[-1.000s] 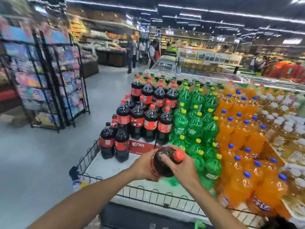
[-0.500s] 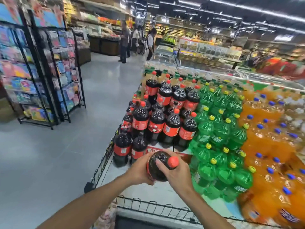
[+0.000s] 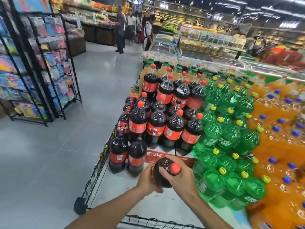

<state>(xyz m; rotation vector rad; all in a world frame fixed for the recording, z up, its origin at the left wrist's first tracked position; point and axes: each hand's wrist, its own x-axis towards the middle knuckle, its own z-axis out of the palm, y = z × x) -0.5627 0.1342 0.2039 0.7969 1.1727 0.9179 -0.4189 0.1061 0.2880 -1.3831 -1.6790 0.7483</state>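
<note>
Both hands grasp cola bottle [image 3: 162,175] over display shelf [image 3: 165,202]: left hand [image 3: 148,180] wraps body, right hand [image 3: 180,178] grips shoulder below red cap [image 3: 175,168]. Bottle tilted.

The display platform [image 3: 118,200] lies bare along its near edge and into its near left corner, with room to pass there inside the low wire rail [image 3: 97,169] that borders both edges. Two cola bottles [image 3: 119,151] stand at the left edge, and the tiered cola stack [image 3: 165,128] behind them closes off the back. Green bottles [image 3: 231,179] wall off the right side, just beside the right hand [image 3: 183,180]. The held cola bottle [image 3: 162,176], gripped also by the left hand [image 3: 146,180], fills the middle gap
</note>
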